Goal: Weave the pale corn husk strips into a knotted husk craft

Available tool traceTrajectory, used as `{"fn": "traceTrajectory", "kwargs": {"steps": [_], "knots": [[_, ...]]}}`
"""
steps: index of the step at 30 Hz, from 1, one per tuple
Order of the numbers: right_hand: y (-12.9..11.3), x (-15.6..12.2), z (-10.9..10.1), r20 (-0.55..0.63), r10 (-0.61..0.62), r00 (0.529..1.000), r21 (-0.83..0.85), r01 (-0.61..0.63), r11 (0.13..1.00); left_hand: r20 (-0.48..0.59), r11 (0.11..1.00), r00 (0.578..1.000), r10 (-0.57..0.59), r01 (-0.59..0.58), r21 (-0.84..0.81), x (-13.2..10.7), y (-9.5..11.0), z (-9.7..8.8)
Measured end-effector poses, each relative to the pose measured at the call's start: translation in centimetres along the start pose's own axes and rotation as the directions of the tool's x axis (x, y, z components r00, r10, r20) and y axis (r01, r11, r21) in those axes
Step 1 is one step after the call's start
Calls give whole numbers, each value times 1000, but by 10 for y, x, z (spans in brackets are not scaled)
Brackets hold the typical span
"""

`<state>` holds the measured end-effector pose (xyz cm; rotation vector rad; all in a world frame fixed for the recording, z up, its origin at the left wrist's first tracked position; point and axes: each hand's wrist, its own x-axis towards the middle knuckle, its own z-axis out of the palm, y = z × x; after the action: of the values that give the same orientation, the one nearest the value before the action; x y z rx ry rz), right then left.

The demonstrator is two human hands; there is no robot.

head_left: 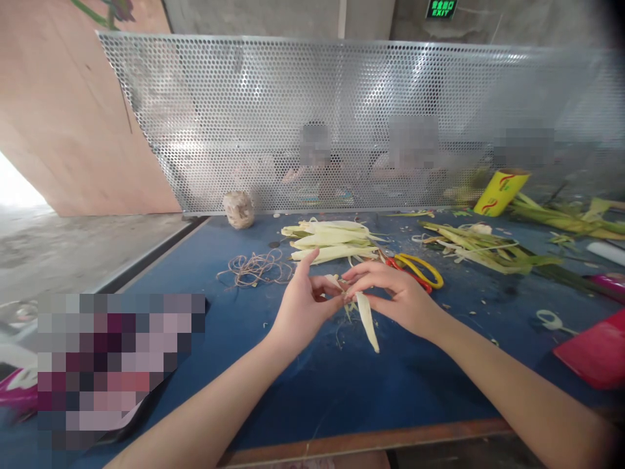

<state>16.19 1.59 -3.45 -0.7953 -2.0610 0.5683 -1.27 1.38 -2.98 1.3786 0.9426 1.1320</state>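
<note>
Left hand (306, 296) and right hand (393, 293): fingertips pinched on a corn husk strip (368, 322). Jar-like container (239, 210), rear left: contents indistinct.

I see a workshop: scissors (439, 280) and pale leaves (334, 241) on a blue table (415, 384), a far metal screen (273, 91) with holes, a green exit sign (441, 8).

table (312, 404) has blue top, brownish front edge. pale husks (336, 242) piled abt mid, twd the back. tangled string (256, 268) just l. of pile; small lumpy whitish-brown item (239, 210) nr back edge, further l. scissors (413, 268) w/ yellow & red handles just r. of pile. greenish husks (493, 249) further r., yellow roll (502, 193) upright behind, tilted a bit. far r.: red item (593, 352), partly cut off. l. side: pixelated item (122, 365), can't id.
</note>
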Motion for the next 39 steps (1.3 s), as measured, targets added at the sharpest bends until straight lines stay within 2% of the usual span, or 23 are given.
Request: {"fn": "traceTrajectory", "kwargs": {"steps": [6, 12, 17, 21, 28, 32, 36, 39], "knots": [[1, 0, 2, -14, 28, 1000, -5, -28, 1000, 34, 1000, 999, -3, 3, -2, -2, 2, 1], [3, 0, 5, -54, 16, 998, 4, -16, 1000, 74, 995, 997, -6, 13, -98, -2, -2, 2], [-1, 1, 3, 5, 35, 999, -7, -35, 999, 105, 994, 994, 5, 7, -112, -2, -5, 3], [-4, 1, 3, 19, 113, 993, 30, -114, 993, 110, 996, 994, 0, 10, -86, -2, -5, 2], [-7, 1, 7, 56, 310, 949, 248, -314, 916, 125, 997, 992, 24, -14, -80, -1, -4, 1], [-7, 3, 6, 55, 371, 927, 321, -368, 873, 88, 988, 996, -20, 33, -151, -1, -1, 2], [-6, 3, 4, 72, 409, 910, 351, -407, 843, 88, 965, 993, -82, 101, -243, -2, 2, 2], [-6, 3, 4, 57, 417, 907, 364, -408, 837, 92, 959, 990, -108, 128, -253, -2, 4, 3]]}}
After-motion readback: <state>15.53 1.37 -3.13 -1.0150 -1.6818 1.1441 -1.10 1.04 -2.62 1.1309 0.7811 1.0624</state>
